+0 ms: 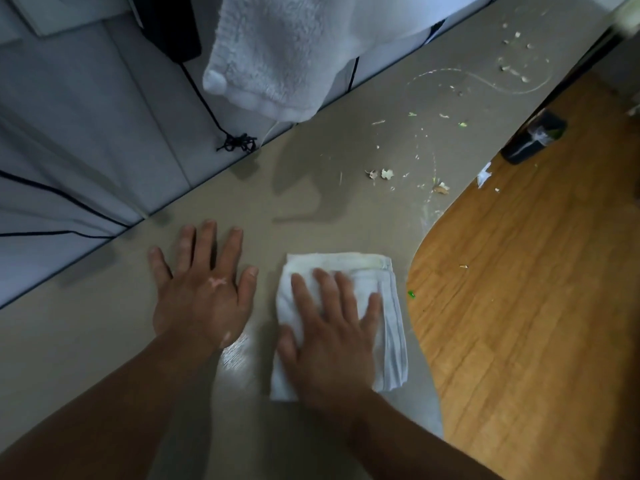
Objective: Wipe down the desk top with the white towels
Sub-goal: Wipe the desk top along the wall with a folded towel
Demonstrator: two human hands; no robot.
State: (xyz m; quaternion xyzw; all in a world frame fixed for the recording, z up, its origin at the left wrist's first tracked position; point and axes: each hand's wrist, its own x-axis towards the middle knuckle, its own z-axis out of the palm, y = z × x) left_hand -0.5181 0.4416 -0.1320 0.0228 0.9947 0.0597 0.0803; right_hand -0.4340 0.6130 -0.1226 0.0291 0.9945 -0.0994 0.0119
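A folded white towel (388,306) lies flat on the beige desk top (311,202) near its front right curve. My right hand (332,327) presses on the towel with straight, spread fingers. My left hand (204,289) rests flat on the bare desk just left of the towel, fingers spread. A second, fluffy white towel (277,53) hangs over the partition at the back, its lower edge above the desk. Crumbs and scraps (384,174) with pale smear marks are scattered over the far right part of the desk.
A grey partition wall (86,150) runs along the desk's left and back side, with black cables (237,143) hanging down it. The wooden floor (536,289) lies beyond the desk's curved right edge, with a dark cylindrical object (533,136) and paper scraps on it.
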